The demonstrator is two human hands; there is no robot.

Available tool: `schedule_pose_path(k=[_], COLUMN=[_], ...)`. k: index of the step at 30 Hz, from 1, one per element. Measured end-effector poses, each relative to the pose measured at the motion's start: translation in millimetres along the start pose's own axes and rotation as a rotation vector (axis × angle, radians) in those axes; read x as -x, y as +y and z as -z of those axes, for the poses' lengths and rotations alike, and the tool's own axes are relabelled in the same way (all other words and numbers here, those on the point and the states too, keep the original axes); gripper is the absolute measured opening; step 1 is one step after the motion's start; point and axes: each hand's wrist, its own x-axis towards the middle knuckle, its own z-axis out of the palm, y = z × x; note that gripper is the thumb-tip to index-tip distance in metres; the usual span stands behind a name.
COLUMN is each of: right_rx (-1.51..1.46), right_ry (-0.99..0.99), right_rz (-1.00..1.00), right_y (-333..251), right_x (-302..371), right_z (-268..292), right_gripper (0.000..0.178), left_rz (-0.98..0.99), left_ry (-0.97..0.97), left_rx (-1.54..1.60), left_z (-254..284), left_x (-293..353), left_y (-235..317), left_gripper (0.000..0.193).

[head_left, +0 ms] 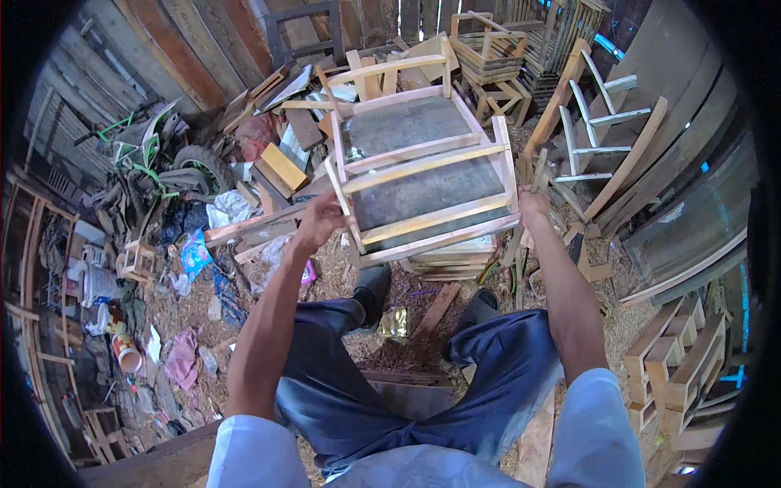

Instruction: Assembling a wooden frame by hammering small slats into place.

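Note:
In front of me stands a pale wooden frame point(437, 219), apparently a chair frame, with crossbars between its side posts. A dark grey board point(411, 128) shows within and behind it; I cannot tell whether the board is fixed to it. My left hand point(323, 220) is closed around the frame's left post. At the opposite side, my right hand point(534, 208) grips the right post near its lower corner, its fingers partly hidden. Below the frame lies a stack of wooden pieces point(452, 267).
Scrap wood point(301, 126) is heaped behind the frame. A green-trimmed motorbike point(154, 154) stands far left. Slatted wooden frames point(598, 134) lean at the right wall, with box-like wooden pieces point(675, 358) nearer. Shavings, a pink cloth point(182, 358) and a bucket point(127, 355) litter the floor.

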Motion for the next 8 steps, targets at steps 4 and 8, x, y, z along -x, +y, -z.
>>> schedule_pose_path(k=[4, 8], right_rx=[0.260, 0.228], right_ry=[0.109, 0.085], right_rz=[-0.116, -0.088], right_y=[-8.8, -9.1], right_x=[-5.8, -16.1], right_z=[-2.0, -1.3], right_gripper=[0.024, 0.027], left_rz=[-0.203, -0.214], left_ry=[0.014, -0.024], left_rx=[-0.094, -0.349], left_z=[-14.8, 20.9], left_x=[32.6, 40.9], left_y=[8.9, -17.2], left_gripper=[0.065, 0.057])
